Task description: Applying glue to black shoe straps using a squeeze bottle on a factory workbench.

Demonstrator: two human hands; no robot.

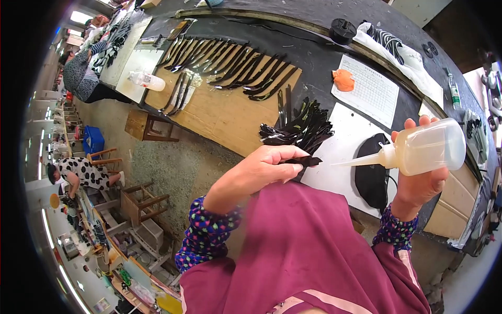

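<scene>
Between the thumb and fingers of my left hand (259,170) is the end of a black strip (308,161), held just above my lap. Just behind it lies a bunch of glossy black strips (300,125), piled on the table's near side. My right hand (418,191) is closed around a translucent squeeze bottle (431,146) with pale liquid inside. The bottle is tipped sideways, and its long thin nozzle (361,160) points left toward the strip, apart from it. Below the nozzle, a black cloth piece (370,180) rests on a white board (340,133).
Rows of black strips (230,63) lie on a brown cardboard sheet (219,112). A clear bottle (147,80) stands by its left end. Farther right are a printed sheet (376,94), an orange crumpled piece (343,80) and a black spool (342,31). Two people work at the left, near wooden stools (146,125).
</scene>
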